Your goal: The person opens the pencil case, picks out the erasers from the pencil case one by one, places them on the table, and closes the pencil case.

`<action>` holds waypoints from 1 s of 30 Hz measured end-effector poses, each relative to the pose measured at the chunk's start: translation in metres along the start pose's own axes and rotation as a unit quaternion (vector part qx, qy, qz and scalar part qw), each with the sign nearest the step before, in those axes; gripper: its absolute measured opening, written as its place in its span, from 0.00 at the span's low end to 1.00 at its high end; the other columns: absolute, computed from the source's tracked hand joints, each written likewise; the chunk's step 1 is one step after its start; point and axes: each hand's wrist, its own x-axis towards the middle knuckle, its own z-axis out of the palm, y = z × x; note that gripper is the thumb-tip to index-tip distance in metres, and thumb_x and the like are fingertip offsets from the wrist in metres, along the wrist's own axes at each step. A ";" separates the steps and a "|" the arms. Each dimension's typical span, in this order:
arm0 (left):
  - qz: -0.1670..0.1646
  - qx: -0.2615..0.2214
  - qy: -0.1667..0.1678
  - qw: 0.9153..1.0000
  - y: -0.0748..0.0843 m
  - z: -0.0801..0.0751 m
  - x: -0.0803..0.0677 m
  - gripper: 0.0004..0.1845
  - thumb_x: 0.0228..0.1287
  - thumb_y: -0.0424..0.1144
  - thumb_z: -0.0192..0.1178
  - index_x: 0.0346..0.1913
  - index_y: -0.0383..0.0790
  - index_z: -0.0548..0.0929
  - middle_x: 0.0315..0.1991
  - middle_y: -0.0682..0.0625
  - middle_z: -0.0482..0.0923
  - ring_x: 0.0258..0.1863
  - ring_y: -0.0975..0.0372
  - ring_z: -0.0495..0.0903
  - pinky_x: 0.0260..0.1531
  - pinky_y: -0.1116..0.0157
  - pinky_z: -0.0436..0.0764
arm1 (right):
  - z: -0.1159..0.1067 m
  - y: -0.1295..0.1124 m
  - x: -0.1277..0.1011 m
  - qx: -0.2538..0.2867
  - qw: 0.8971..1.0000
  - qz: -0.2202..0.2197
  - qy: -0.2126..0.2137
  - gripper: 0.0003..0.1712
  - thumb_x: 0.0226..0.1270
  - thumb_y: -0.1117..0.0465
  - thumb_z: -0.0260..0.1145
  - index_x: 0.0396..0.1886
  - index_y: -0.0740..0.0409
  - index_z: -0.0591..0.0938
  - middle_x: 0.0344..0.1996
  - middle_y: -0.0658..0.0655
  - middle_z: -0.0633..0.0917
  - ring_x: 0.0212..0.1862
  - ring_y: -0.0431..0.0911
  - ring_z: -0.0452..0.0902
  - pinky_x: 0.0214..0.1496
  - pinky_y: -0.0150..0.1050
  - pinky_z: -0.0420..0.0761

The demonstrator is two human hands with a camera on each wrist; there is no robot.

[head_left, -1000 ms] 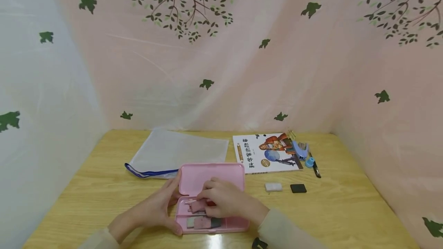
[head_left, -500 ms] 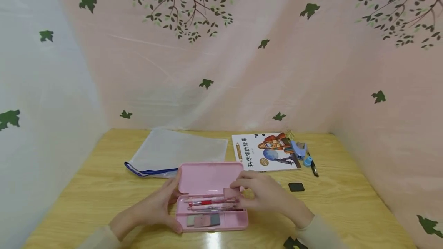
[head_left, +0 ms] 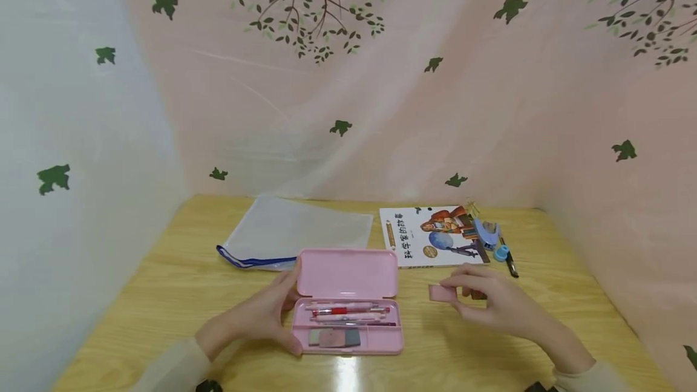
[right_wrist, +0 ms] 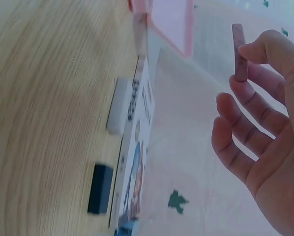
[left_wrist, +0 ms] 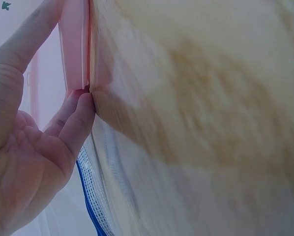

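Note:
A pink pencil case (head_left: 385,341) lies with its lid (head_left: 348,274) raised. My left hand (head_left: 269,313) grips its left side, thumb at the front corner and fingers by the hinge (left_wrist: 88,89). Several pens (head_left: 348,318) fill the rear compartment. In the front one sit a pale green, a pink (head_left: 332,338) and a grey eraser (head_left: 353,337); the part right of them is bare. Right of the case, my right hand (head_left: 503,301) pinches a thin pink eraser (right_wrist: 240,54) between thumb and fingers, raised over the table in the right wrist view.
A white eraser (right_wrist: 118,105) and a black one (right_wrist: 100,189) lie on the table near the book (head_left: 408,241); the right hand mostly hides them in the head view. Further right are a blue tape dispenser (head_left: 486,235), a small blue bottle (head_left: 501,253) and a pen (head_left: 510,265). A clear zip pouch (head_left: 299,228) lies behind.
My right hand has lifted the pink eraser out of the pencil case and carried it right, past the case's edge. The left hand stays on the case; the head view has shifted slightly.

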 end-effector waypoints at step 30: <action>-0.018 0.007 0.001 1.000 0.000 0.001 0.003 0.83 0.37 0.48 0.86 0.81 0.44 0.27 0.75 0.37 0.47 0.62 0.54 0.75 0.66 0.62 0.72 | -0.046 0.118 -0.111 -0.143 0.985 0.057 -0.075 0.19 0.53 0.76 0.75 0.47 0.63 0.86 0.39 0.51 0.82 0.40 0.40 0.80 0.34 0.36 0.85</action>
